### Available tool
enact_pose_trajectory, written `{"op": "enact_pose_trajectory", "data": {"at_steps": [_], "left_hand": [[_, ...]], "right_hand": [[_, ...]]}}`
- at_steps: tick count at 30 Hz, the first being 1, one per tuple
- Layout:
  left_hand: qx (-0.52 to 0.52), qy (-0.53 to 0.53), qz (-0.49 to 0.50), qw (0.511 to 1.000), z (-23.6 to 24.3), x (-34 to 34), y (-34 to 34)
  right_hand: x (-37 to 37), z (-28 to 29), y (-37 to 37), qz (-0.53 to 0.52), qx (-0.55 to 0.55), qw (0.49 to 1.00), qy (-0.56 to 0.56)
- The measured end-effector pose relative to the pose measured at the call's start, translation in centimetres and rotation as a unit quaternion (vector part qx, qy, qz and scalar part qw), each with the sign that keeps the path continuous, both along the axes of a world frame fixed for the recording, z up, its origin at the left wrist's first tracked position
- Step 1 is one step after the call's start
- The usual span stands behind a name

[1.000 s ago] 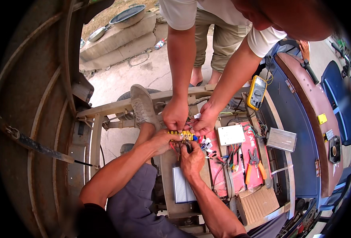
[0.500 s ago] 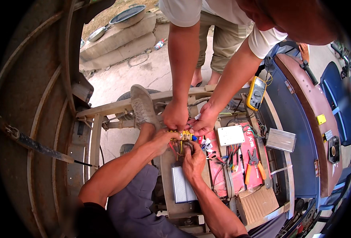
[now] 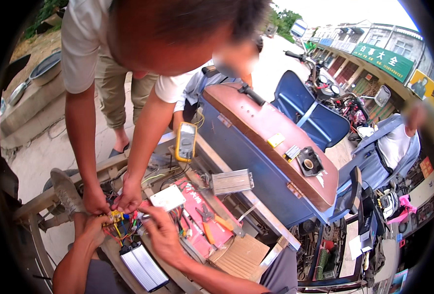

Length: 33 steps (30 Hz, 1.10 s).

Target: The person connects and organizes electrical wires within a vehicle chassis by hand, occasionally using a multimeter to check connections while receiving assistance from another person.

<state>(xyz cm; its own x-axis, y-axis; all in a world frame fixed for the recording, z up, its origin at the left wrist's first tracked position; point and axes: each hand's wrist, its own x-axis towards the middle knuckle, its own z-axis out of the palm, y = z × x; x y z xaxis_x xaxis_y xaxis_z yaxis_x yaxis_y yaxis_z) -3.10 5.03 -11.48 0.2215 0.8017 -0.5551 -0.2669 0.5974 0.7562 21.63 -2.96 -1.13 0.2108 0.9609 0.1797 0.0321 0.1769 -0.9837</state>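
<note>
My left hand [image 3: 93, 230] is closed on a small yellow connector block [image 3: 116, 216] with wires running from it. My right hand [image 3: 162, 236] is off the block, to its right, above the loose wires; its fingers are apart and I see nothing in them. A co-worker's two hands [image 3: 128, 195] reach in from the far side and touch the block and its wires. Below the block lies a finned silver controller box [image 3: 144, 267]. A white box [image 3: 167, 198] sits to the right, with coloured wires [image 3: 137, 221] near it.
A red panel [image 3: 197, 196] carries orange-handled pliers [image 3: 211, 223]. Nearby are cardboard [image 3: 239, 256], another finned metal box [image 3: 232, 182] and a yellow multimeter [image 3: 185, 141]. A brown-topped blue seat box [image 3: 271, 142] stands at the right. Other people are near.
My view has swung to the right, showing the street and vehicles. My right hand has moved away from the block to the right. My left hand stays on the block.
</note>
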Motion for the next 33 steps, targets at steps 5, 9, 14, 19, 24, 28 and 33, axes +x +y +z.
{"op": "enact_pose_trajectory", "data": {"at_steps": [5, 9, 14, 19, 24, 28, 33], "left_hand": [[0.02, 0.034, 0.026, 0.999, 1.7, 0.0, -0.3], [0.004, 0.011, 0.006, 1.0, 0.5, 1.4, 0.1], [0.016, 0.04, 0.022, 0.999, 0.3, 2.3, 0.4], [0.017, 0.016, 0.039, 0.999, 2.6, 0.4, -1.2], [-0.012, 0.065, -0.006, 0.998, 0.4, 1.8, 0.2], [-0.01, 0.052, -0.009, 0.999, 1.7, 1.3, -0.1], [0.005, 0.112, -0.028, 0.993, 1.9, 1.7, -0.4]], "right_hand": [[19.2, 8.4, 6.9, -0.163, 0.114, 0.961, -0.191], [33.7, 12.4, 13.9, -0.298, 0.043, 0.823, -0.481], [40.0, 10.5, 20.2, -0.265, -0.06, 0.805, -0.528], [38.5, 8.2, 26.0, -0.219, -0.087, 0.742, -0.628], [45.1, 6.1, 24.4, -0.187, -0.04, 0.731, -0.655], [44.0, 6.5, 25.5, -0.234, -0.078, 0.712, -0.658], [28.1, 10.6, 18.6, -0.109, 0.104, 0.882, -0.447]]}}
